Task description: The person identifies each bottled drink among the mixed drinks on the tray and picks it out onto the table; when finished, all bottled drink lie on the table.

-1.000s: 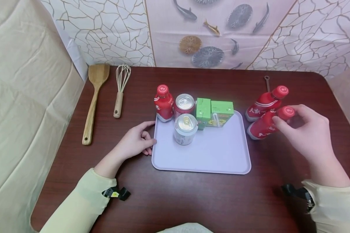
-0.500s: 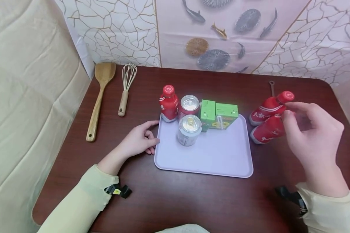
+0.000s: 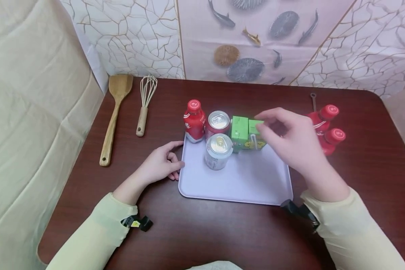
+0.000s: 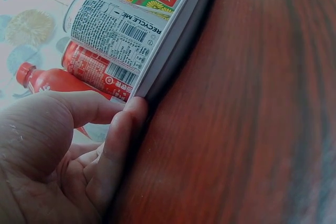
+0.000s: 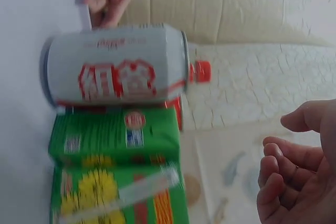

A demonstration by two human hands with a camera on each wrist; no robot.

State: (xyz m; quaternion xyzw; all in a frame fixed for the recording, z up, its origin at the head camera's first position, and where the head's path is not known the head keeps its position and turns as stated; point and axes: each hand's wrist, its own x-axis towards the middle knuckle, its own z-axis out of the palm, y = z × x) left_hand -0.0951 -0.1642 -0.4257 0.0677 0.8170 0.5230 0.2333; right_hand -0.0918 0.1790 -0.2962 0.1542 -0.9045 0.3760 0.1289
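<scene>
Head view: the left hand rests at the left edge of the tray, while the right hand hovers above its right part, over two green cartons. Left of these are a red can and a red bottle, with a white can on the near side; two more bottles stand right of the tray, partly hidden by the right hand. Left wrist: relaxed finger and thumb tips touch the rim; whether they pinch it, I cannot tell. Light, level pressure should steady the tray without tipping it. Right wrist: the fingers are loosely bent and hold nothing, apart from the cartons. Adjusting a carton would call for coming straight down and pinching opposite sides, since a sideways sweep might knock the close-packed cans.
</scene>
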